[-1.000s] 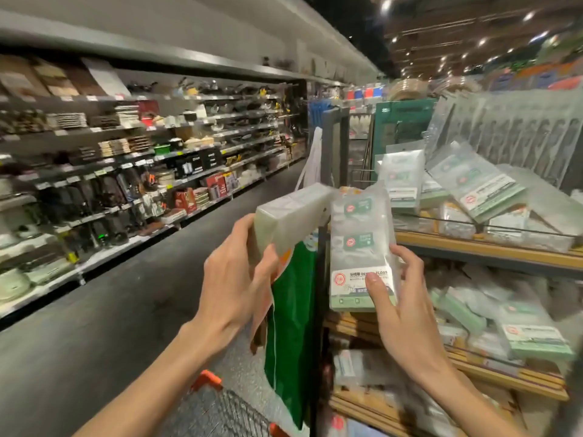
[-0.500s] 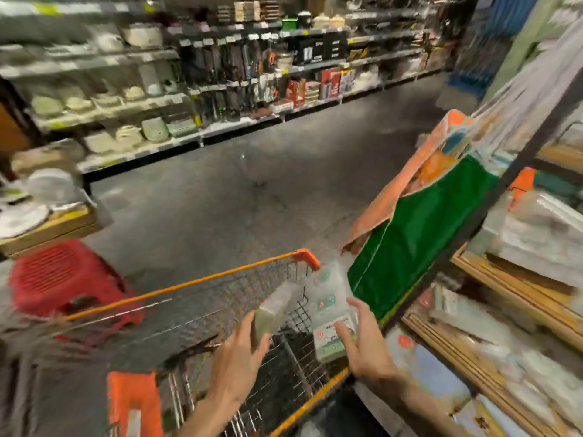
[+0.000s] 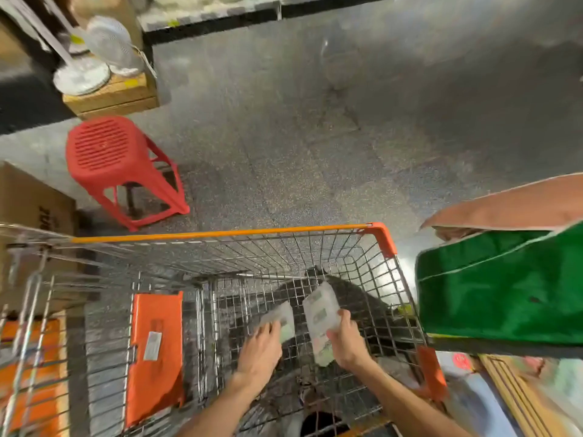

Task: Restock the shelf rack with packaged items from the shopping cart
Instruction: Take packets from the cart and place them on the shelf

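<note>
Both my hands reach down inside the wire shopping cart (image 3: 383,236) with orange trim. My left hand (image 3: 260,350) holds a clear plastic package (image 3: 282,316) at its near end. My right hand (image 3: 347,342) grips a second clear package with green and white labels (image 3: 320,310), tilted upright. The two packages sit side by side, slightly apart, above the cart's mesh floor. The frame is blurred, so the finger positions are only roughly visible. The shelf rack (image 3: 517,389) shows only at the lower right corner.
A green and orange bag (image 3: 492,294) hangs at the right beside the cart. A red plastic stool (image 3: 110,159) stands on the grey floor to the left. A cardboard box (image 3: 28,197) and a wooden crate with white dishes (image 3: 113,89) lie further left.
My view swung from the shelf rack down to the cart. Both hands, still holding the two packages, moved from in front of the shelf down into the cart basket.
</note>
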The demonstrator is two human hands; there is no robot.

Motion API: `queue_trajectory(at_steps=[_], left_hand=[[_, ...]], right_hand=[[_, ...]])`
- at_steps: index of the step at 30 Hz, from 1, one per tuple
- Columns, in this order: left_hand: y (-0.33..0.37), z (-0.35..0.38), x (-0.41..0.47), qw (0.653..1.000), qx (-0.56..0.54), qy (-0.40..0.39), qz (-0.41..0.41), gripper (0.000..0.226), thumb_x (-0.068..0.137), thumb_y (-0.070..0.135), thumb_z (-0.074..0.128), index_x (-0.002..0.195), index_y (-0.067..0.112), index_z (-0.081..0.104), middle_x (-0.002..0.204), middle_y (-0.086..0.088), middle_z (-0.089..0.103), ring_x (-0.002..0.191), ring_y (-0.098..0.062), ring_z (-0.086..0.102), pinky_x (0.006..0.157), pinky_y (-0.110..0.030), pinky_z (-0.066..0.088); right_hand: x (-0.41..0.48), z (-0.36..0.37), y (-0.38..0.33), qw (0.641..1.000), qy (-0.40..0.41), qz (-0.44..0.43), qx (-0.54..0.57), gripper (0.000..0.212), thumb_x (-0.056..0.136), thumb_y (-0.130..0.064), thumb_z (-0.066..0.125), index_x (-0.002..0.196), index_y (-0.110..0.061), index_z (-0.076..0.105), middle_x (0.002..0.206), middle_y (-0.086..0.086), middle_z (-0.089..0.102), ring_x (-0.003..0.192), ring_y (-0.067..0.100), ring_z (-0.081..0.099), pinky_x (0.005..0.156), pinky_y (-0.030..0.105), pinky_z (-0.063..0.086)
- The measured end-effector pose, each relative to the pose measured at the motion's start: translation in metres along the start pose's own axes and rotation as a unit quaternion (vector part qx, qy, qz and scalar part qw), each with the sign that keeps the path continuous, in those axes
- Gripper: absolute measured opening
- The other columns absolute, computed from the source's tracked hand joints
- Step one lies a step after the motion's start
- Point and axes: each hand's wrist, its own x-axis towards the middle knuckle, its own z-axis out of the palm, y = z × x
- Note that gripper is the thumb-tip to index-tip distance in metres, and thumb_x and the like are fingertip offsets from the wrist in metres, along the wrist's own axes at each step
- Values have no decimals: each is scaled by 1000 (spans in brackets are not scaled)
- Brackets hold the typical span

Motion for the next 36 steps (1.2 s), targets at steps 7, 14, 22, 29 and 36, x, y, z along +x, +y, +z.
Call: queue_trajectory(at_steps=[7,14,22,29,36], left_hand=[[-27,68,32,991,96,-95,-13,62,58,-2,84,114,8,61,102,-13,67,87,-26,70,49,-31,59],[-45,130,53,974,162,-155,38,19,68,4,54,72,19,66,74,-3,64,68,-20,65,32,-28,47],[-68,149,63,969,78,-233,-26,63,89,-9,50,146,10,31,155,-9,26,144,-26,22,107,-43,42],[-57,113,44,979,-95,-158,-87,51,98,29,48,146,21,32,148,1,34,127,-16,46,105,-31,43],[-31,24,20,962,-257,-34,-80,49,89,39,62,135,34,44,133,10,49,111,-6,49,87,-22,41]], right_hand=[[65,50,23,990,-86,104,33,39,98,-30,46,133,-18,35,114,5,55,91,23,56,71,28,41],[119,106,58,989,-20,103,104,17,82,-6,61,93,-16,53,93,13,61,90,33,64,58,14,50],[149,119,74,975,-64,212,21,25,97,-32,42,118,-19,46,109,8,65,89,29,66,73,35,53],[112,77,37,993,-87,81,-24,40,93,-27,56,128,-13,44,121,10,61,102,27,62,79,32,51],[16,18,-13,987,42,-94,-126,56,93,-41,54,140,-22,29,126,7,49,108,24,55,91,40,51]])
